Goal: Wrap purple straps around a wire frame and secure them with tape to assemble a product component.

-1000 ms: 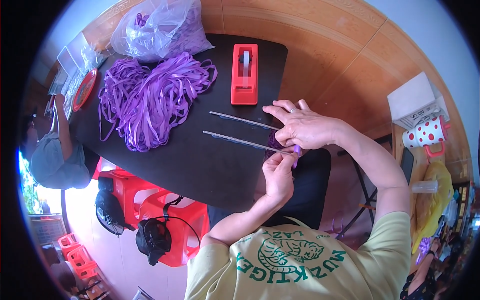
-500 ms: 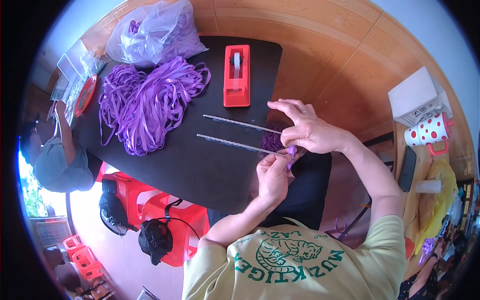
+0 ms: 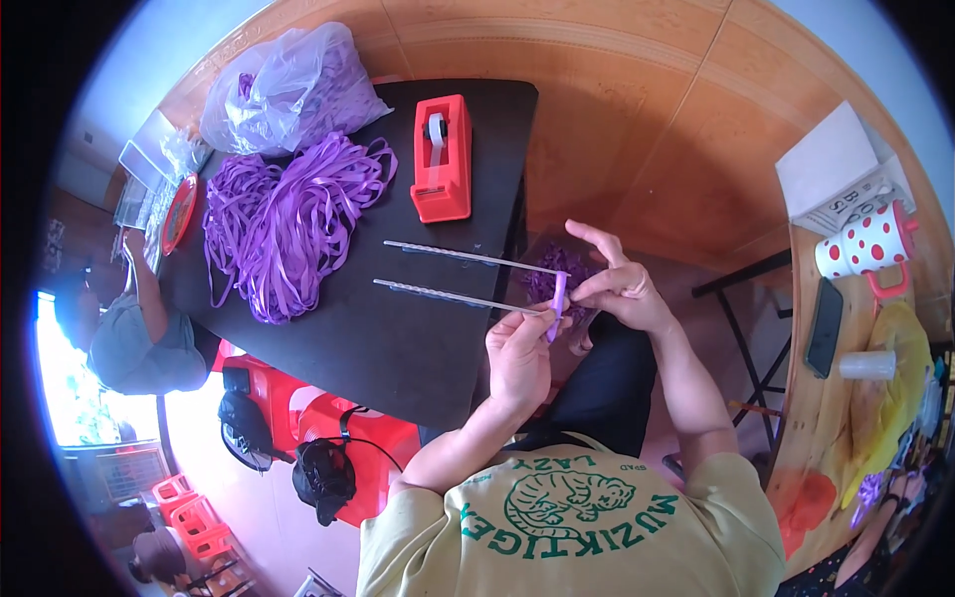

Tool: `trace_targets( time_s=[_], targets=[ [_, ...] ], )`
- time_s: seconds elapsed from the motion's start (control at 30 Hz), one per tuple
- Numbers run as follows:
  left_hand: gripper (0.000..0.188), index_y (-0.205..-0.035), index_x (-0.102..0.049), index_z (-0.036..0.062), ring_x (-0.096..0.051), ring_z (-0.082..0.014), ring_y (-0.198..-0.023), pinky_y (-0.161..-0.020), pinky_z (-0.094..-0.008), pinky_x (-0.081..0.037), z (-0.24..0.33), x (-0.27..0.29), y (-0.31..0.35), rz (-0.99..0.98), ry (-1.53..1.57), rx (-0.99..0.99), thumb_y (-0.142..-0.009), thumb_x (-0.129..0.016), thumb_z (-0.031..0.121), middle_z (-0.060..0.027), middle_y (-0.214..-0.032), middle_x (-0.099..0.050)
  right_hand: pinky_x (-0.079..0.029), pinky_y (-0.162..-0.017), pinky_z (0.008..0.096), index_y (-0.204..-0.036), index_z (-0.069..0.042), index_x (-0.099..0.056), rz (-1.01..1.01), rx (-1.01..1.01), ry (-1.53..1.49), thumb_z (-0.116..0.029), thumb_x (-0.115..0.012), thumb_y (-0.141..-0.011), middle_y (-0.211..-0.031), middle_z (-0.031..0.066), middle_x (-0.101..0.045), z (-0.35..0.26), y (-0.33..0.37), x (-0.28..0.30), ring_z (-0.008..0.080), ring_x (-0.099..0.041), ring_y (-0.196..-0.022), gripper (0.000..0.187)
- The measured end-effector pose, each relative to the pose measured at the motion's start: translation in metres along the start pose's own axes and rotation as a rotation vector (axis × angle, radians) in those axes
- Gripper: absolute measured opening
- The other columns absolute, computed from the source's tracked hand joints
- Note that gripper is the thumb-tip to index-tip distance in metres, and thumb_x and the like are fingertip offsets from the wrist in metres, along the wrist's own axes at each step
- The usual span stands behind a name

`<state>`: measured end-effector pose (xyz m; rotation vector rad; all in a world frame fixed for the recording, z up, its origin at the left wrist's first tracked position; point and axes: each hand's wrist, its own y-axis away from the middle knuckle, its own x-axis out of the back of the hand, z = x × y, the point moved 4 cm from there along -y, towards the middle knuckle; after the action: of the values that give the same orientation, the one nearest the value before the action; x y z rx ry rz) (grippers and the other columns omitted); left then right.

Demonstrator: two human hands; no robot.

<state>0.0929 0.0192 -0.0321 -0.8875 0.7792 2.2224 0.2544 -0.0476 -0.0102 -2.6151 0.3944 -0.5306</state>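
Our right hand (image 3: 624,291) has pulled nearer us, index extended, can't tell if it grips, while our left hand (image 3: 520,353) pinches the purple ribbon (image 3: 558,297) between both hands, likely light, soft, slippery, so best held flat by its near end

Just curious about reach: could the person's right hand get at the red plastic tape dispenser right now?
Probably yes: the right hand may have to skirt the two thin grey metal rods, but nothing else seems to block its way to the red plastic tape dispenser.
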Motion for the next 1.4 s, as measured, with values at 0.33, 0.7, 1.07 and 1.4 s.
trace_targets(
  time_s=[0.33, 0.7, 1.07, 1.4],
  targets=[
    [0.011, -0.081, -0.066, 0.0027, -0.063, -0.0151, -0.071, -0.071, -0.0282, -0.051, 0.005, -0.006, 0.002, 0.026, -0.074, 0.025, -0.088, -0.058, 0.005, -0.0132, -0.087, -0.068, -0.039, -0.097, 0.0382, -0.093, -0.004, -0.067, 0.062, -0.251, -1.166, -0.038, -0.073, -0.078, -0.121, 0.0211, -0.055, 0.054, 0.0, -0.06, 0.0269, -0.052, -0.113, 0.038],
    [0.009, -0.083, -0.065, -0.0002, -0.063, -0.0157, -0.067, -0.067, -0.026, -0.049, 0.001, -0.005, 0.006, 0.041, -0.035, 0.051, -0.088, -0.058, 0.004, -0.0116, -0.085, -0.068, -0.042, -0.096, 0.0411, -0.097, -0.003, -0.066, 0.038, -0.164, -1.413, -0.024, -0.068, -0.084, -0.116, 0.0242, -0.056, 0.081, 0.003, -0.097, 0.0293, -0.055, -0.107, 0.024],
    [0.011, -0.08, -0.066, 0.004, -0.062, -0.0138, -0.07, -0.071, -0.027, -0.051, 0.001, -0.007, 0.002, 0.006, -0.017, 0.061, -0.088, -0.058, 0.006, -0.0109, -0.087, -0.068, -0.05, -0.071, 0.0274, -0.088, -0.002, -0.066, 0.04, -0.05, -1.294, -0.02, -0.069, -0.083, -0.095, 0.0128, -0.061, 0.062, -0.003, -0.083, 0.0177, -0.06, -0.08, 0.019],
    [0.009, -0.08, -0.062, 0.0024, -0.062, -0.014, -0.066, -0.066, -0.0256, -0.05, -0.009, 0.008, 0.004, 0.049, -0.034, 0.051, -0.088, -0.059, 0.005, -0.007, -0.077, -0.065, -0.046, -0.058, 0.0233, -0.089, 0.002, -0.063, 0.351, -0.471, -0.801, -0.024, -0.053, -0.095, -0.083, 0.0074, -0.063, -0.008, 0.006, -0.07, 0.0103, -0.058, -0.068, 0.029]
  ],
)
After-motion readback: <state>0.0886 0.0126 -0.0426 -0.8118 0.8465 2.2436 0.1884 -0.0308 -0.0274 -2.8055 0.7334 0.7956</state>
